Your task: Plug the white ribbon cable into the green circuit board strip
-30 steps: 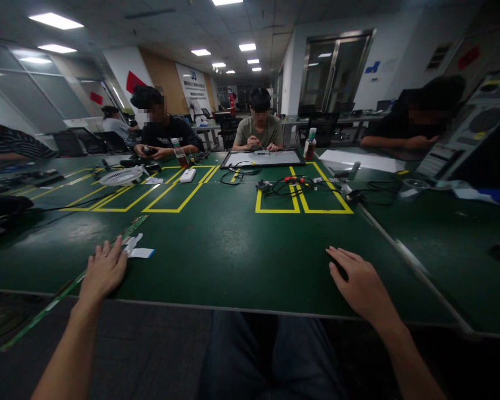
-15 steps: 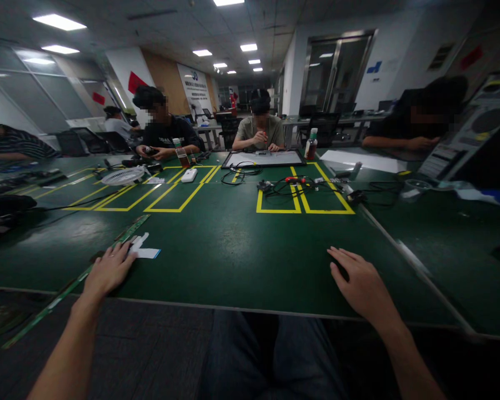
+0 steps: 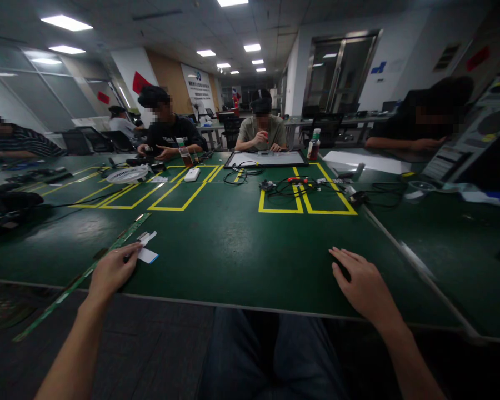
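Note:
My left hand (image 3: 115, 269) is closed at the fingertips on a white flat ribbon cable (image 3: 148, 254) with a blue end, near the left of the green table (image 3: 233, 255). Beside that hand, partly behind it, a long narrow green circuit strip (image 3: 73, 286) lies slantwise and sticks out past the table's front edge. On the right, my right hand (image 3: 360, 283) rests on the table with its fingers spread a little and nothing in it.
Beyond yellow tape rectangles lie black cables (image 3: 275, 189), a red-handled tool (image 3: 298, 180), a white box (image 3: 192, 174) and a white round object (image 3: 128, 174). Two bottles (image 3: 314, 145) stand farther back. Across the table a person (image 3: 260, 125) works at a framed panel (image 3: 266, 159); others sit around.
My left hand has drawn its fingers together on the ribbon cable, whose blue end has tilted. The view has shifted slightly. My right hand stays in place.

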Demonstrator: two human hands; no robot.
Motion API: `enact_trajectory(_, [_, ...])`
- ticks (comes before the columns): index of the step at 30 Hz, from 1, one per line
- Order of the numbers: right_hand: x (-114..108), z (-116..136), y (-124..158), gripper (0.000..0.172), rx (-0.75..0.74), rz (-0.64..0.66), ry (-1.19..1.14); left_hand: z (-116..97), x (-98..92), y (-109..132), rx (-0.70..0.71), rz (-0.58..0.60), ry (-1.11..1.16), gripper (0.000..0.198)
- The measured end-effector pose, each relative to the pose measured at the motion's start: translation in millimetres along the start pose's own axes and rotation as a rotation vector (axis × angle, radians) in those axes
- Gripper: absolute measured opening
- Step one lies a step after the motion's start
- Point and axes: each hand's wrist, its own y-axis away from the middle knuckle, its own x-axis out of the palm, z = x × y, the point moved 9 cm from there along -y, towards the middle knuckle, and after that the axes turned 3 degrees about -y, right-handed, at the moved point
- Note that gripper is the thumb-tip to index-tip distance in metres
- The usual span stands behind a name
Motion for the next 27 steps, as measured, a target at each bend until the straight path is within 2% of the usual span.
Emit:
enact_trajectory(2, [0.3,0.1,0.1,0.045,0.003,0.004,0.010,1.7,0.4,1.7,-0.045,0.053,-0.017,0.059])
enact_trajectory(5, [0.8,0.6,0.3,0.045,-0.003,0.001,0.025,-3.6,5.3,1.3,-0.038,0.077,-0.027,0.064])
enact_trajectory(8, [1.2,0.7,0.2,0.044,-0.007,-0.008,0.026,-31.4,16.3,2.8,0.106,0.044,0.043,0.071])
enact_trajectory(11, [1.3,0.6,0.0,0.043,-0.007,-0.010,0.030,-87.2,28.2,15.0,0.330,0.048,0.139,0.070])
enact_trajectory(14, [1.0,0.8,0.0,0.044,-0.006,-0.003,0.033,-162.1,33.2,36.7,0.524,0.119,0.190,0.065])
enact_trajectory(18, [0.1,1.3,0.1,0.044,-0.001,0.005,0.023,-271.9,25.4,75.9,0.767,0.235,0.215,0.061])
enact_trajectory(21, [-0.3,1.2,0.0,0.044,0.009,0.005,0.016,-343.3,16.0,110.8,0.954,0.289,0.242,0.059])
enact_trajectory(24, [-0.3,0.7,0.1,0.043,0.021,0.002,0.007,-392.6,6.6,140.4,1.097,0.279,0.285,0.060])
enact_trajectory(27, [-0.4,0.6,0.4,0.043,0.028,0.002,-0.003,-415.0,2.6,154.8,1.147,0.265,0.300,0.060])
